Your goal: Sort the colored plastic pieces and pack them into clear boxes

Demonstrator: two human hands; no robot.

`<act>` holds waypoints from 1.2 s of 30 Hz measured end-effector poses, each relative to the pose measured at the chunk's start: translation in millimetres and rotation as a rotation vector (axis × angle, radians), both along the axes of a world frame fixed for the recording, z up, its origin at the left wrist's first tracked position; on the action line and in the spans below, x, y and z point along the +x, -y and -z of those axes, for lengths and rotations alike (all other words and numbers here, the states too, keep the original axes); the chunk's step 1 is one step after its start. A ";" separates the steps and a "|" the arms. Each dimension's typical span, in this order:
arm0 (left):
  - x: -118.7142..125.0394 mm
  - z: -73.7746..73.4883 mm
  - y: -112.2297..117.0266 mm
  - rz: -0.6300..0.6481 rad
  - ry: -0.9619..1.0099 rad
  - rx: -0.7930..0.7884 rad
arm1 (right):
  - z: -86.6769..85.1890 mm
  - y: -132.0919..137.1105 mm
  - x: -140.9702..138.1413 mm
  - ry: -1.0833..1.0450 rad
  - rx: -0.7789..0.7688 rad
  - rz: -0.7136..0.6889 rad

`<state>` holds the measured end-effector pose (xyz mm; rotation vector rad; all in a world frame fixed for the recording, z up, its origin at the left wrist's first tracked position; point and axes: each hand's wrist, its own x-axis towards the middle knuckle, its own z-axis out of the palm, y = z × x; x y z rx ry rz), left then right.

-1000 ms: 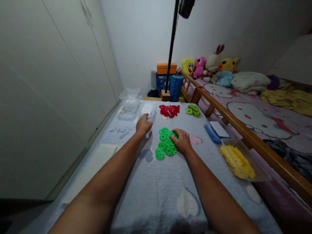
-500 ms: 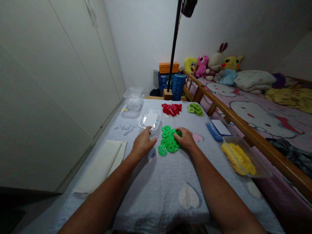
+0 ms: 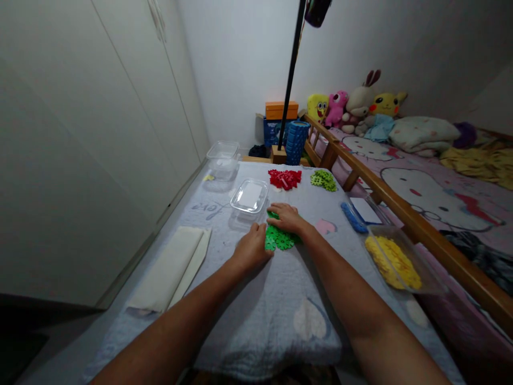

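Observation:
Green snowflake-shaped plastic discs [image 3: 284, 240] lie in a flat heap on the cloth-covered table, partly hidden by both hands. My left hand [image 3: 252, 248] cups the heap's left edge, its thumb apart from the fingers and no disc seen lifted. Across the far side of the heap lies my right hand [image 3: 285, 218], palm down with fingers stretched to the left over the discs. Just beyond my left hand stands a clear plastic container [image 3: 249, 198] with a white label.
Red pieces [image 3: 284, 179] and lime-green pieces [image 3: 324, 181] are heaped farther back. Clear containers [image 3: 223, 152] stand back left. A folded cream cloth [image 3: 170, 270] lies at left. On the right are a box of yellow pieces [image 3: 393, 262], blue pieces [image 3: 353, 217] and a wooden bed rail [image 3: 377, 192].
My left hand has moved right and nearer to me, to the discs' left edge. My right hand has shifted left over the far discs. The view has shifted slightly.

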<state>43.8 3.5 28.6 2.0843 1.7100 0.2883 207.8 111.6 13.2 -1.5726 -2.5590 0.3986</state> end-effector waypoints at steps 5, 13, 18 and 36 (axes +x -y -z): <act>9.2 0.0 -10.0 0.021 0.038 0.001 | -1.9 14.7 15.9 -0.068 -0.002 -0.136; 18.1 8.3 -5.3 0.091 0.158 0.043 | 4.0 33.0 63.7 -0.273 0.105 0.083; -5.2 -3.9 -10.7 -0.005 0.283 0.285 | 13.9 45.6 67.6 -0.228 0.130 0.219; -60.8 8.5 -64.1 -0.650 0.681 0.285 | -15.5 1.8 -14.3 -0.432 0.136 0.218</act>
